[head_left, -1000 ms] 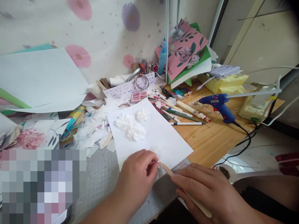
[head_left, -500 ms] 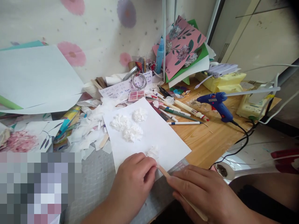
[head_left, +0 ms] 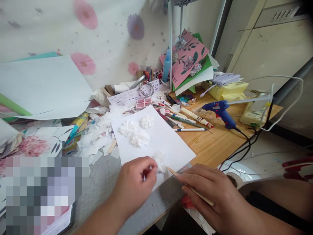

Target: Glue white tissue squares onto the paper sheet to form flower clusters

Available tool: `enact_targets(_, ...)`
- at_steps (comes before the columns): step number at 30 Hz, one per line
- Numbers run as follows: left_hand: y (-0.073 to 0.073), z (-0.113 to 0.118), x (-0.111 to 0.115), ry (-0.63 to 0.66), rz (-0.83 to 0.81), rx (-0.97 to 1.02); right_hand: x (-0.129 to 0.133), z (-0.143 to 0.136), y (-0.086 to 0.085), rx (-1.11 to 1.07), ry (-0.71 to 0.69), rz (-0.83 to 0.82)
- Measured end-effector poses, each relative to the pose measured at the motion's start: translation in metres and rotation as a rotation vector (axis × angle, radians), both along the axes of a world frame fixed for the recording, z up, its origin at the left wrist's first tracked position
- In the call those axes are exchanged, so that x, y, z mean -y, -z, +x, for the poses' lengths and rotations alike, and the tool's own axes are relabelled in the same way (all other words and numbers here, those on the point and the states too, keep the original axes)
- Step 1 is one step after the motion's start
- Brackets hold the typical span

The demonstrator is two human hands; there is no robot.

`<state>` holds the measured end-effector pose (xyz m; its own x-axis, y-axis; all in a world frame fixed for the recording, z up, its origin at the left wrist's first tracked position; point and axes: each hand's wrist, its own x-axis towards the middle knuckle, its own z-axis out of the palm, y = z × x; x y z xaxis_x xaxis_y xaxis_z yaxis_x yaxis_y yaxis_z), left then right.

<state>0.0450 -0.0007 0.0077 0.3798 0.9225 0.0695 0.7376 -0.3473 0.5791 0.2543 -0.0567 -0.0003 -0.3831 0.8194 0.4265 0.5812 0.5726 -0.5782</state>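
A white paper sheet (head_left: 171,143) lies on the table with several ruffled white tissue clusters (head_left: 139,137) on its upper left part. Nearer me, a looser white tissue piece (head_left: 159,160) sits on the sheet. My left hand (head_left: 137,182) is at its left side, thumb and index finger pinched; what they hold, if anything, is too small to tell. My right hand (head_left: 207,192) grips a thin wooden stick (head_left: 172,171), its pointed tip just right of the tissue piece.
Behind the sheet are pens (head_left: 188,130), a pink palette (head_left: 143,103) and torn white tissue (head_left: 97,130). A blue glue gun (head_left: 221,112) with its cord rests at the right. Flower artwork (head_left: 190,58) leans at the back; a large white sheet (head_left: 44,88) is at the left.
My left hand has moved slightly left, away from the stick's tip, showing more of the near tissue piece. The camera view has shifted a little.
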Motion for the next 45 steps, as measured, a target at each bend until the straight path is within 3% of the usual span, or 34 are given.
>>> enact_targets(4, -0.001, -0.004, -0.004, -0.094, -0.025, -0.027, 0.003, 0.002, -0.002, -0.024, -0.003, -0.013)
enact_targets(11, 0.0, 0.0, 0.001, 0.043, 0.048, -0.136, 0.002, 0.004, 0.006, -0.125, 0.049, -0.012)
enact_targets(18, 0.001, 0.003, 0.006, 0.188, 0.079, -0.14, 0.001, 0.0, 0.0, -0.052, -0.023, -0.101)
enact_targets(31, -0.003, 0.008, 0.015, 0.275, 0.152, -0.417, 0.002, 0.006, 0.004, -0.178, 0.001, -0.074)
enact_targets(37, -0.002, 0.008, 0.016, 0.31, 0.175, -0.424, 0.0, 0.0, 0.007, -0.08, 0.02, -0.098)
enact_targets(45, -0.004, 0.013, 0.022, 0.33, 0.164, -0.492, 0.003, 0.001, 0.003, -0.13, 0.001, -0.187)
